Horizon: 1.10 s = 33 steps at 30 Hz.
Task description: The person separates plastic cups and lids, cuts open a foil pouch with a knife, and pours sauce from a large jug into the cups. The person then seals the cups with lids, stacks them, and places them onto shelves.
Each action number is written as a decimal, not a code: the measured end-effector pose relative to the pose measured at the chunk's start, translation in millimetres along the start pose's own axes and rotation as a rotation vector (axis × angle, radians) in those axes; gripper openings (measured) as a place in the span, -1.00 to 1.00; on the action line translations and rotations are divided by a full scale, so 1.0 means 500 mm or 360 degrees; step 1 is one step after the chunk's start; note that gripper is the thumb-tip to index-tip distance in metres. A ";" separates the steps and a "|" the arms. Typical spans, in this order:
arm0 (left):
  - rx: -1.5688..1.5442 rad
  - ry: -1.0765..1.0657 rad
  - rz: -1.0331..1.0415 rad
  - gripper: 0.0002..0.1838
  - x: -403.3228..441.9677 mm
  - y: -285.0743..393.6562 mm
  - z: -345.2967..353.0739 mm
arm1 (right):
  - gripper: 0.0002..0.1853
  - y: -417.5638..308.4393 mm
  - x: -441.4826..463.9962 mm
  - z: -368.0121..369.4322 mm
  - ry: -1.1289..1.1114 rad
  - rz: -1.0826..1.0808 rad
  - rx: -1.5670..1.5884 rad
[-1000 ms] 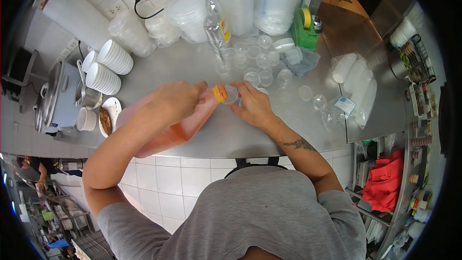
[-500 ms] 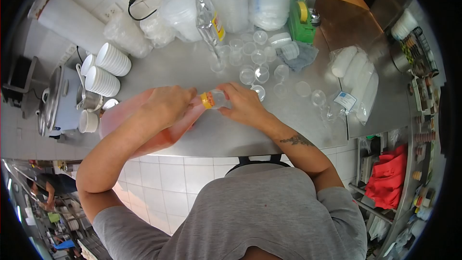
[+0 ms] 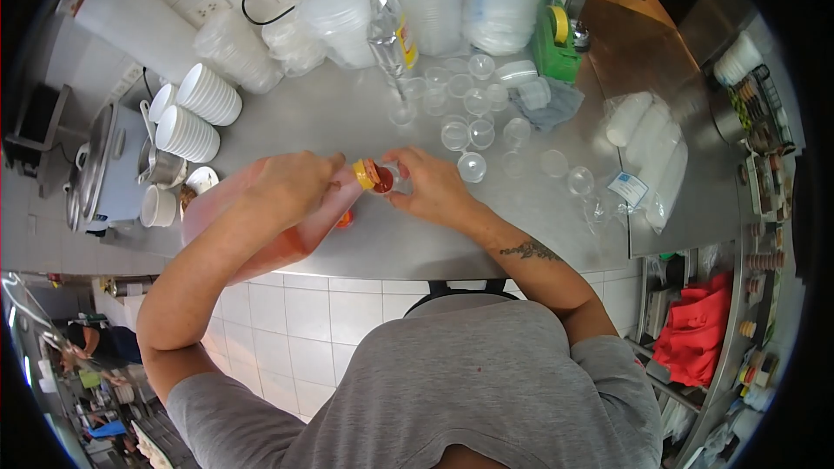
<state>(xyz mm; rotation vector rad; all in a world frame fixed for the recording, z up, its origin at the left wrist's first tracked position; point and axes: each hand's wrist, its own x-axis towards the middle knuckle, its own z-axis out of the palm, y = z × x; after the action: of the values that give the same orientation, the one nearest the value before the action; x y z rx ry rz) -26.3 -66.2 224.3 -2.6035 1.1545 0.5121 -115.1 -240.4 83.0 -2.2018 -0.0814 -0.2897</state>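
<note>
My left hand point(image 3: 300, 184) is closed around the upper part of a large translucent plastic jug point(image 3: 269, 254) with reddish liquid inside. The jug is tipped onto its side, its yellow-ringed mouth point(image 3: 361, 175) pointing right. Against that mouth, my right hand point(image 3: 434, 189) holds a small clear plastic cup point(image 3: 398, 181) between thumb and fingers. Red liquid shows where the mouth meets the cup. Under the jug's neck, an orange-red cap point(image 3: 346, 220) lies on the steel table. Several more small clear cups point(image 3: 472, 167) stand beyond my right hand.
White cup stacks point(image 3: 188, 134) and a large lidded pot point(image 3: 106, 169) stand at left. A clear bottle point(image 3: 388, 30), a green tape dispenser point(image 3: 556, 43) and a grey cloth point(image 3: 556, 104) are at the back. Bagged white cups point(image 3: 647, 152) lie right. Another person point(image 3: 113, 346) is at far left.
The jug's mouth has tilted down toward the cup, and red liquid now shows there. My hands stay close together. The view has shifted slightly, and the orange-red cap is more visible.
</note>
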 end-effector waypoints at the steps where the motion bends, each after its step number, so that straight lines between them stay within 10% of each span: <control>1: -0.0036 0.0022 -0.0010 -0.73 -0.002 -0.006 0.002 | -0.45 0.001 0.002 0.003 0.0031 -0.0006 0.0031; 33: -0.0250 -0.0137 -0.0250 -0.75 0.030 -0.107 0.125 | -0.38 0.098 0.067 0.191 -0.0250 -0.0019 -0.0054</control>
<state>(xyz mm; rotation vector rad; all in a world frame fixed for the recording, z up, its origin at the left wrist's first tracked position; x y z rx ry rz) 9.8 -18.4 165.8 -2.7451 0.9076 0.6986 -57.6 -195.3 -2.7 -2.2557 -0.1777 -0.1250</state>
